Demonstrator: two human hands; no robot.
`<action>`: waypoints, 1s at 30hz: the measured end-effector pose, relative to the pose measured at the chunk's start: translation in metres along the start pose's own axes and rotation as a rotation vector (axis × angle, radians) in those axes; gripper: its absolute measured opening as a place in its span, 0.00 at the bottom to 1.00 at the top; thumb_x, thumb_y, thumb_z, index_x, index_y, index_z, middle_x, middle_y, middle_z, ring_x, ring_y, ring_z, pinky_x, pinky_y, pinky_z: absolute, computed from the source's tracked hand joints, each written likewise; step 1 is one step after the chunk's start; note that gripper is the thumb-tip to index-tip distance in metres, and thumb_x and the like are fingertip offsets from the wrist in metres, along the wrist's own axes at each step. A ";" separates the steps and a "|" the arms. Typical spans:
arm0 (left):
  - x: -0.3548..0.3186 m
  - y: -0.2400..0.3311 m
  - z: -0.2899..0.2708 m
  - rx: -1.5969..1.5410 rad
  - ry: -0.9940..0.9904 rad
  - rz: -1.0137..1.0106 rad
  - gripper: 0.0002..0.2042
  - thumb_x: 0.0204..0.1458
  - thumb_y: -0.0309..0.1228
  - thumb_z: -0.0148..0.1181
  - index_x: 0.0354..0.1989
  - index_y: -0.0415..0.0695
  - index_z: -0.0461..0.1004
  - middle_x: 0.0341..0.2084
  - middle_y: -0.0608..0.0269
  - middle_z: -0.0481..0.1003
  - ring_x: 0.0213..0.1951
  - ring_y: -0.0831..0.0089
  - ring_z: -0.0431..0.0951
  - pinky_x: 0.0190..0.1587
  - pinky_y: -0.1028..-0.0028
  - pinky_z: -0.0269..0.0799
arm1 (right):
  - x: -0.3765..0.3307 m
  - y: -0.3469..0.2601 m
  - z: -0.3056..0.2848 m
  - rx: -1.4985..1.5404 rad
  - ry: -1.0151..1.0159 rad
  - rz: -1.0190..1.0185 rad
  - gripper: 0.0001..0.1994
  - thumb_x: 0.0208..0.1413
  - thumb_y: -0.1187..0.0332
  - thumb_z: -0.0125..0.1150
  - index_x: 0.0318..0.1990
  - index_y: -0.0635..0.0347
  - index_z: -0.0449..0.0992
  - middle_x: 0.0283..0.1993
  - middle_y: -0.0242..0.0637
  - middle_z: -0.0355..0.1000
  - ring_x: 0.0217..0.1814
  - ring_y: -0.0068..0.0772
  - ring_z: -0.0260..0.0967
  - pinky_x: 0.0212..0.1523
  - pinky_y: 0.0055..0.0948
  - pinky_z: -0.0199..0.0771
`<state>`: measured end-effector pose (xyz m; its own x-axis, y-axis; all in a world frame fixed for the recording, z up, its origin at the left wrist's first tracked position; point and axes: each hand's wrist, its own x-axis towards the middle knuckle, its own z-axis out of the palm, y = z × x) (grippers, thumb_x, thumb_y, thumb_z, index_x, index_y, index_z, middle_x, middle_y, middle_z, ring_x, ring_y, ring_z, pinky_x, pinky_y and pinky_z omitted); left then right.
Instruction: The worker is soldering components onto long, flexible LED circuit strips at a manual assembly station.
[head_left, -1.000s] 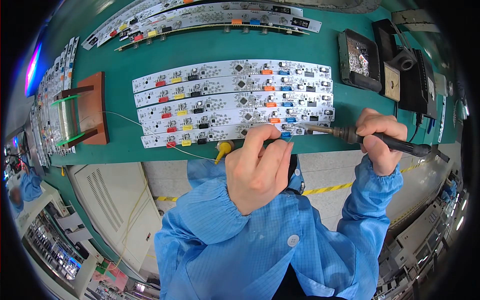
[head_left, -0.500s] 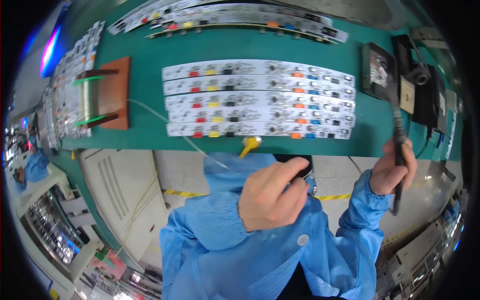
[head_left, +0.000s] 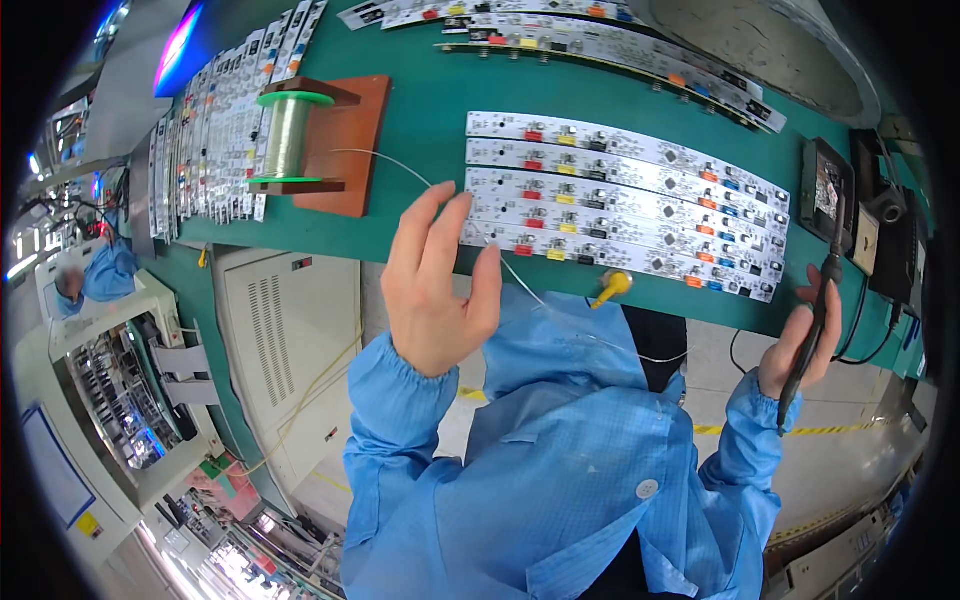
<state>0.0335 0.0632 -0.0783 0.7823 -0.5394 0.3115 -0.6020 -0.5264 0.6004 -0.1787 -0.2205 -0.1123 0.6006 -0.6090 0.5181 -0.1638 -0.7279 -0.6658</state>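
My left hand (head_left: 440,285) is open, fingers apart, at the left ends of several white strip circuit boards (head_left: 640,160) laid in a stack of rows. Its fingertips are over the edge of the lower boards. A thin solder wire (head_left: 398,163) runs from a spool (head_left: 287,138) on a brown stand (head_left: 345,140), behind my left fingers, and hangs past the table's front edge. My right hand (head_left: 800,345) is closed around the black handle of a soldering iron (head_left: 826,290). The iron points up into a small black box (head_left: 826,195) of tip-cleaning material.
More strip boards lie at the back (head_left: 620,60) and at the left (head_left: 215,130). A yellow-ended metal stud (head_left: 614,285) sits at the table's front edge. Black soldering equipment (head_left: 895,250) stands at the right. A white cabinet (head_left: 290,330) stands below the table.
My left hand has moved left and up from in front of my body to the boards' left ends, and its fingers have spread. My right hand still holds the iron. The view has shifted left.
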 end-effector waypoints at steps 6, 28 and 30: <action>0.011 -0.021 -0.003 0.060 0.027 0.109 0.14 0.44 0.19 0.58 0.43 0.35 0.73 0.39 0.50 0.74 0.34 0.61 0.75 0.35 0.71 0.71 | -0.004 -0.015 0.019 0.015 -0.066 0.064 0.27 0.50 0.82 0.59 0.60 0.65 0.60 0.56 0.52 0.67 0.46 0.27 0.66 0.48 0.26 0.68; 0.016 -0.015 -0.015 0.167 -0.212 0.204 0.11 0.35 0.31 0.69 0.26 0.42 0.73 0.20 0.64 0.69 0.28 0.65 0.69 0.36 0.66 0.59 | -0.031 0.003 0.005 0.101 0.046 -0.014 0.30 0.49 0.88 0.57 0.61 0.63 0.58 0.56 0.59 0.65 0.48 0.35 0.69 0.44 0.31 0.73; 0.016 -0.016 -0.011 0.158 -0.189 0.244 0.11 0.35 0.28 0.69 0.26 0.42 0.73 0.20 0.65 0.69 0.28 0.65 0.69 0.36 0.67 0.59 | -0.031 0.002 0.002 0.073 0.022 -0.032 0.31 0.48 0.88 0.58 0.60 0.63 0.58 0.55 0.60 0.65 0.48 0.38 0.69 0.44 0.33 0.74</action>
<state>0.0575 0.0700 -0.0746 0.5780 -0.7663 0.2806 -0.7964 -0.4546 0.3989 -0.1961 -0.2027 -0.1307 0.5869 -0.5930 0.5512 -0.0866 -0.7229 -0.6855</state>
